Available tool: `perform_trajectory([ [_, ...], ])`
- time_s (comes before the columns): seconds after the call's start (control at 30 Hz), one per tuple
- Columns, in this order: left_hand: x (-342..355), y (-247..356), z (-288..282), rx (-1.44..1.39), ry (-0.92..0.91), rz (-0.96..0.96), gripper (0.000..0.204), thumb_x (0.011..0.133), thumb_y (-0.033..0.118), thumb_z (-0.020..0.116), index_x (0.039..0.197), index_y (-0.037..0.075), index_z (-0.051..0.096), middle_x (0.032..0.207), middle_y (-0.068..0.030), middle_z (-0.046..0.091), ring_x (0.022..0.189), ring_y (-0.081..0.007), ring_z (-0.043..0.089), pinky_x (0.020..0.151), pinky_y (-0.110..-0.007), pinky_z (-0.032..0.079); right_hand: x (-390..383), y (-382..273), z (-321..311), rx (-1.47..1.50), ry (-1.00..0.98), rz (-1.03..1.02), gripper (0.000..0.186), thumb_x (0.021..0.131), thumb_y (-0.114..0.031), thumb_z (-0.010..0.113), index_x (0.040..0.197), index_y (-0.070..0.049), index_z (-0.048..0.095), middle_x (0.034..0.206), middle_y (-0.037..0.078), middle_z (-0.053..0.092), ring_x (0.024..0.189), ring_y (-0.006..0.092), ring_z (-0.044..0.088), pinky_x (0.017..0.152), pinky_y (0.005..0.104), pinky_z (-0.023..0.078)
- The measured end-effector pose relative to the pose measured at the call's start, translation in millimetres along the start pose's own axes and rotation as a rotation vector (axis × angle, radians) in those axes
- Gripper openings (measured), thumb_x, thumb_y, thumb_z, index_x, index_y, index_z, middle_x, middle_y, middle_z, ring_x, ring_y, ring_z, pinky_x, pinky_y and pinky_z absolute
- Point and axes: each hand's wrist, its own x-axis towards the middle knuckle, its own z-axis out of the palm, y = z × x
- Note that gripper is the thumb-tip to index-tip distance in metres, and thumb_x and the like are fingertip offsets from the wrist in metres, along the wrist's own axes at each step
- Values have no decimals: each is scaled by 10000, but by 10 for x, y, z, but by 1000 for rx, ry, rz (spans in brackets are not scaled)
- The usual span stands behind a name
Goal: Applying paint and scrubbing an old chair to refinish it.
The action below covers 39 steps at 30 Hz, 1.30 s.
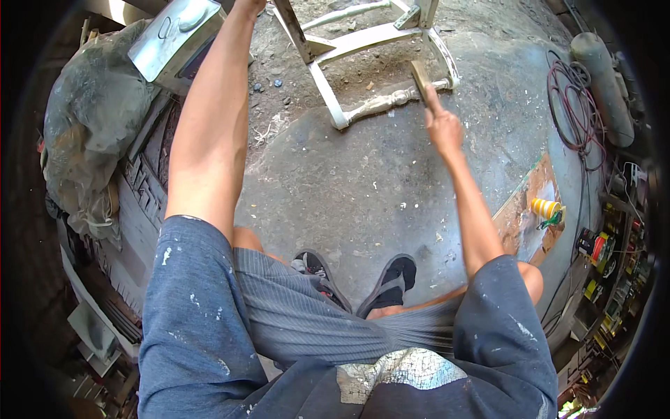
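A chair frame (354, 47), painted patchy white with some bare brown wood, stands tilted or overturned at the top of the view. Its turned rail (382, 104) lies nearest me, low over the floor. My right hand (445, 130) is closed on a flat tan brush-like tool (420, 75), with a finger stretched along it. The tool's far end is over the chair frame, just above the right part of the turned rail; whether they touch is unclear. My left hand (250, 5) reaches up to the top edge, beside the chair's left leg, and its fingers are cut off from view.
A paint-stained board (536, 183) with a yellow-and-white striped roll (546, 208) lies at right. Beyond it are coiled hoses (574, 105) and a grey cylinder (601, 87). A plastic-covered heap (98, 133) and a metal box (174, 42) stand at left. My shoes (391, 283) rest on the floor.
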Motion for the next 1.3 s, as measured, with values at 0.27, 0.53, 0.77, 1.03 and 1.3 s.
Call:
perform_trajectory([
  [0.27,-31,69,2,96,20,-23,376,864,54,546,1172,58,330,799,-74,480,568,-170,545,467,-294,472,-226,-203,181,132,73,-163,741,973,-166,525,1500,-510,134,831,145,683,486,159,540,348,288,443],
  [0.53,-99,129,99,143,-11,-77,469,856,61,566,1253,49,318,787,-76,506,549,-169,546,452,-294,459,-442,-331,950,158,83,-320,708,953,-235,586,1502,-479,210,698,113,594,494,202,552,396,321,497],
  [0.77,6,58,29,64,-13,-26,444,838,41,557,1222,36,334,783,-70,506,541,-153,539,443,-289,464,-738,-822,753,120,89,-234,687,945,-198,604,1486,-469,277,700,100,615,474,159,517,363,260,442],
  [1.03,56,22,-43,58,-24,28,439,853,56,582,1219,63,341,857,-62,491,628,-149,538,499,-286,461,-796,-828,820,173,63,-205,683,940,-240,616,1462,-520,279,664,60,598,462,156,512,378,280,460],
  [1.3,-15,95,40,35,-62,-110,460,844,23,549,1222,124,306,797,-31,479,603,-141,521,479,-279,454,-869,-634,881,47,191,-353,709,958,-178,538,1502,-478,196,744,109,660,544,200,615,407,294,522],
])
